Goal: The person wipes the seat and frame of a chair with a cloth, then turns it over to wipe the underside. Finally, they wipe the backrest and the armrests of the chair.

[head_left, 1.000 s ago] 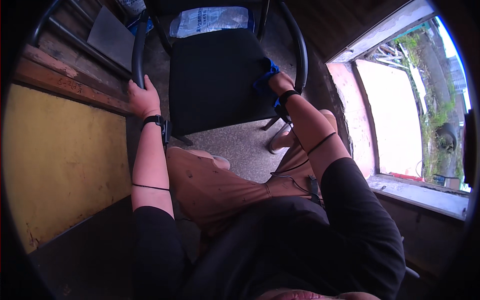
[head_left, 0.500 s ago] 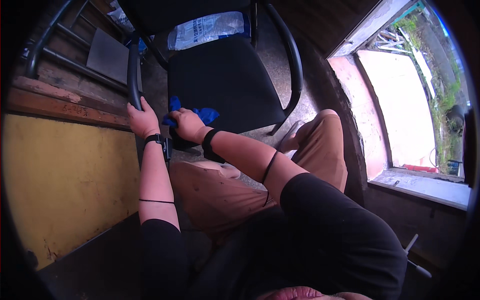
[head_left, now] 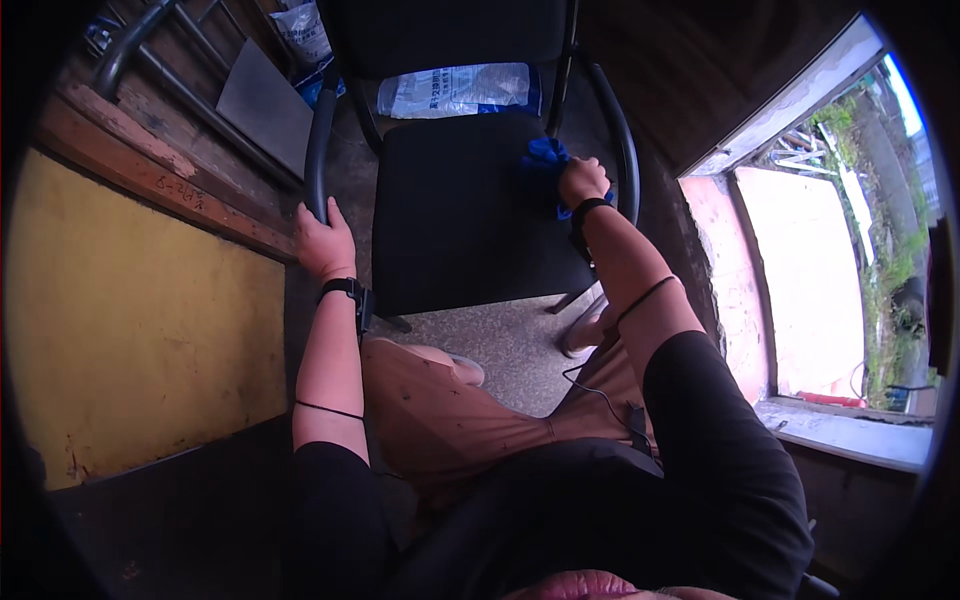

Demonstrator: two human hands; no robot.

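Observation:
A black armchair (head_left: 450,220) with a flat dark seat and curved dark armrests stands in front of me. My left hand (head_left: 326,240) is closed around the front end of its left armrest (head_left: 320,150). On the right part of the seat, close to the right armrest (head_left: 622,140), my right hand (head_left: 583,184) grips a bunched blue cloth (head_left: 543,160). Folds of the cloth stick out on both sides of the fingers and lie against the seat. The fingertips of the right hand are partly hidden.
Left of the chair are a yellow board (head_left: 150,320), a wooden beam (head_left: 170,190) and dark metal tubes (head_left: 200,95). Behind the seat lies a white-and-blue plastic bag (head_left: 455,90). An open window (head_left: 800,280) is at the right. My knees are close to the chair's front.
My right hand has swept the blue cloth from the seat's left front corner across to its right side. The left hand stays on the armrest. The view has shifted slightly.

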